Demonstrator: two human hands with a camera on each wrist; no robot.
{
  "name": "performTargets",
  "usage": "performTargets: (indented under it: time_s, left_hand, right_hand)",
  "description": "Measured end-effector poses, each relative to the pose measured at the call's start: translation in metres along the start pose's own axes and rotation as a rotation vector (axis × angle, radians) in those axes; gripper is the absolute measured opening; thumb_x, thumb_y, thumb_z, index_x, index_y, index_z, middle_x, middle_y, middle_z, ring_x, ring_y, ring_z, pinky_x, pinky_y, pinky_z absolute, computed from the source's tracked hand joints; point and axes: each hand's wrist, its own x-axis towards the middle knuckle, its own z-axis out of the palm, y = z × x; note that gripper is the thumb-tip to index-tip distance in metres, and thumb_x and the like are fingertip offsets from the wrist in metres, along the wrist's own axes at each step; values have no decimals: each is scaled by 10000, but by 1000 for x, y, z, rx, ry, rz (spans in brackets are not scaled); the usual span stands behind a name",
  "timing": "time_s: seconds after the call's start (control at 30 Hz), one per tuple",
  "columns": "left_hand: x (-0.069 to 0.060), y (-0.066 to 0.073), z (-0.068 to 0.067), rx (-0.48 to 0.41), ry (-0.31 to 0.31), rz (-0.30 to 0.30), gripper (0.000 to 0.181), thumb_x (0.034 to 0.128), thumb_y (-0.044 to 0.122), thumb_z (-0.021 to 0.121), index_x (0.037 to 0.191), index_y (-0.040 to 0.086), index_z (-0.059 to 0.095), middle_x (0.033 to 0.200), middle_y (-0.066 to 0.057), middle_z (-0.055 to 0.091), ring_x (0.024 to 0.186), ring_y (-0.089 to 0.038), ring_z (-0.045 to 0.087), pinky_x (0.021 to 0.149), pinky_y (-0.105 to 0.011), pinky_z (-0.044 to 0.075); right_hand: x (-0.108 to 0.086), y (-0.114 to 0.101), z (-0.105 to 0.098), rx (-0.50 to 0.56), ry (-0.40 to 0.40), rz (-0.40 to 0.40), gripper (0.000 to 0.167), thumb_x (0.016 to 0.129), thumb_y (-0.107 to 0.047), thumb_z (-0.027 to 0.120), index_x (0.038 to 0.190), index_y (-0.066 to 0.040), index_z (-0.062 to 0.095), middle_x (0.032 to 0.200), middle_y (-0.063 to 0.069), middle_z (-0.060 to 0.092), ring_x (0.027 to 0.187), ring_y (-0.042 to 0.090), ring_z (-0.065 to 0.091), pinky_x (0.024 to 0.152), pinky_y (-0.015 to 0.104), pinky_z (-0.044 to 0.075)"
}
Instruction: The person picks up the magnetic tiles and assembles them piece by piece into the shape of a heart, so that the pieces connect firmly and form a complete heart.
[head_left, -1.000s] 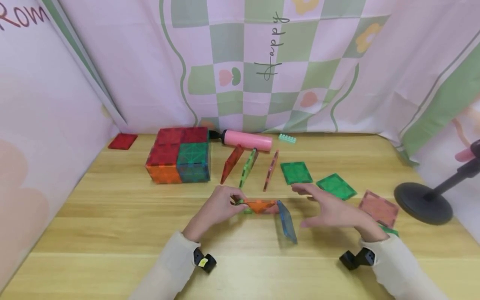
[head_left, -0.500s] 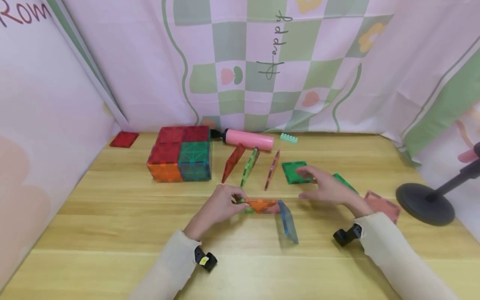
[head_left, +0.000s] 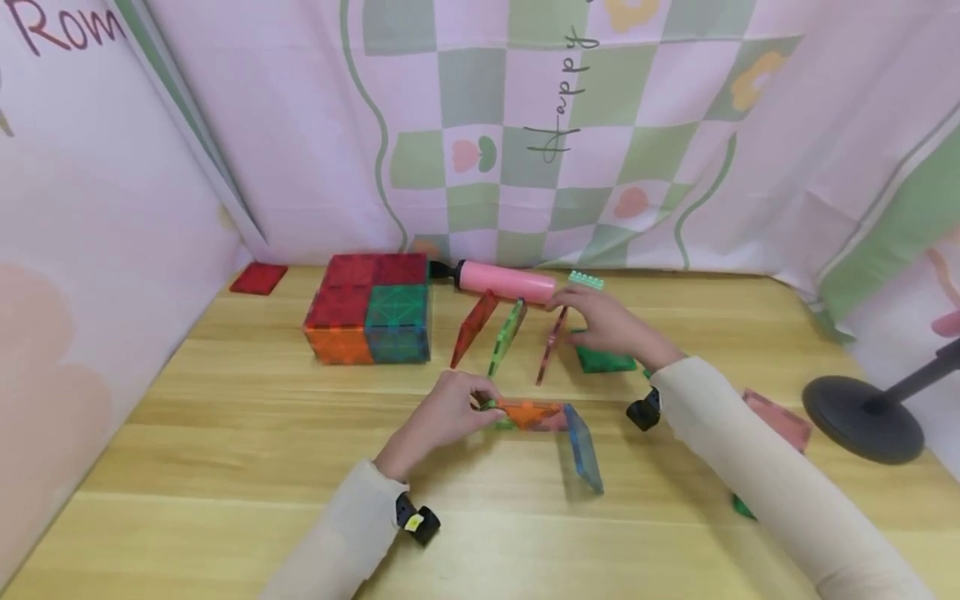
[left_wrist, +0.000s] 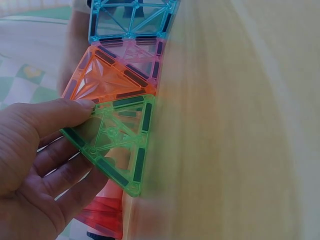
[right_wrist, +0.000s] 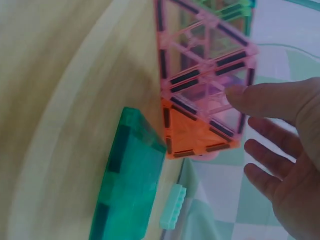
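My left hand (head_left: 446,414) pinches the end of a standing row of translucent magnetic tiles, its thumb against a green triangle tile (left_wrist: 122,140). An orange triangle tile (left_wrist: 102,77), a pink one (left_wrist: 132,55) and an angled blue square tile (head_left: 585,450) continue that row. Over the top of a standing pink tile panel (head_left: 549,354) reaches my right hand (head_left: 611,321), thumb on one side, fingers on the other. In the right wrist view the thumb overlaps a pink triangle above an orange triangle tile (right_wrist: 192,132); firm contact cannot be told. Red (head_left: 472,332) and light green (head_left: 506,337) panels stand alongside.
A tile box with red (head_left: 341,304), orange and teal faces stands at back left. Behind the panels lies a pink pump-like cylinder (head_left: 506,282) beside a mint toy brick (head_left: 587,280). Flat green (head_left: 606,358) and pink (head_left: 780,421) tiles and a black stand base (head_left: 862,417) are rightward.
My right hand has moved left and away from me, past the flat green tile, to the standing pink panel. My left hand keeps holding the tile row in place.
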Motion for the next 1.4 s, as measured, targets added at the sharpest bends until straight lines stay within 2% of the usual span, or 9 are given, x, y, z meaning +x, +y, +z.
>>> performTargets:
  time_s: [0.1, 0.27, 0.43, 0.67, 0.8, 0.97, 1.1, 1.23, 1.4]
  left_hand:
    - [1, 1, 0, 3, -6, -3, 63, 833, 119, 727, 885, 85, 740, 795, -14, 707, 721, -60, 609, 641, -193, 497]
    - [2, 2, 1, 4, -12, -14, 64, 838, 129, 725, 889, 93, 741, 797, -6, 706, 727, -57, 611, 646, -191, 496]
    - [1, 0, 1, 10, -8, -16, 58, 837, 135, 727, 880, 99, 741, 794, -1, 706, 724, -56, 610, 645, -191, 496]
    - [-1, -1, -1, 18, 8, -21, 50, 830, 131, 733, 871, 103, 743, 777, 3, 700, 711, -49, 603, 648, -195, 502]
    - [-1, 1, -1, 25, 14, -8, 46, 829, 122, 732, 866, 95, 740, 773, -8, 699, 710, -59, 602, 640, -195, 494]
    - [0, 3, 1, 27, -2, -9, 49, 832, 127, 730, 869, 95, 737, 773, -4, 695, 707, -50, 594, 640, -188, 490]
    - [0, 4, 1, 27, -2, -25, 46, 834, 134, 730, 865, 101, 737, 764, 7, 688, 705, -54, 591, 649, -200, 501]
    - [0, 3, -1, 10, 7, -6, 53, 829, 129, 734, 867, 92, 739, 773, -7, 694, 721, -64, 602, 662, -200, 512]
    - [0, -4, 0, -60, 29, 18, 86, 806, 139, 755, 828, 62, 723, 741, -48, 692, 624, -30, 545, 575, -169, 467]
  right_hand:
    - [7, 2, 3, -70, -12, -95, 299, 726, 67, 732, 1008, -24, 690, 1080, 134, 661, 1030, 319, 598, 914, 489, 466]
    - [10, 3, 4, -91, -24, -136, 159, 732, 37, 752, 823, -94, 743, 858, 34, 712, 840, 223, 642, 798, 410, 519]
    - [7, -2, -3, -58, -47, -117, 140, 740, 15, 763, 824, -96, 749, 847, 35, 720, 804, 202, 657, 732, 366, 547]
    - [-1, -16, -17, -5, -7, -103, 118, 750, -36, 775, 858, -75, 749, 861, 56, 722, 792, 208, 669, 721, 380, 545]
    - [-4, -22, -25, 29, -18, -77, 131, 766, -46, 768, 892, -79, 754, 883, 54, 727, 820, 214, 670, 736, 380, 544]
    - [-11, -34, -43, 34, 8, -118, 129, 787, -17, 742, 910, -59, 745, 879, 70, 727, 801, 216, 674, 705, 375, 549]
    - [-16, -52, -61, -2, 40, -157, 135, 793, -32, 743, 919, -81, 740, 880, 44, 720, 776, 165, 663, 677, 333, 542]
    - [-22, -81, -75, 25, 14, -180, 148, 803, -64, 743, 936, -127, 733, 870, -29, 704, 754, 73, 630, 662, 262, 532]
    - [-29, -123, -69, 124, 7, -297, 181, 778, -56, 764, 944, -117, 724, 859, -47, 700, 765, 53, 623, 662, 208, 532]
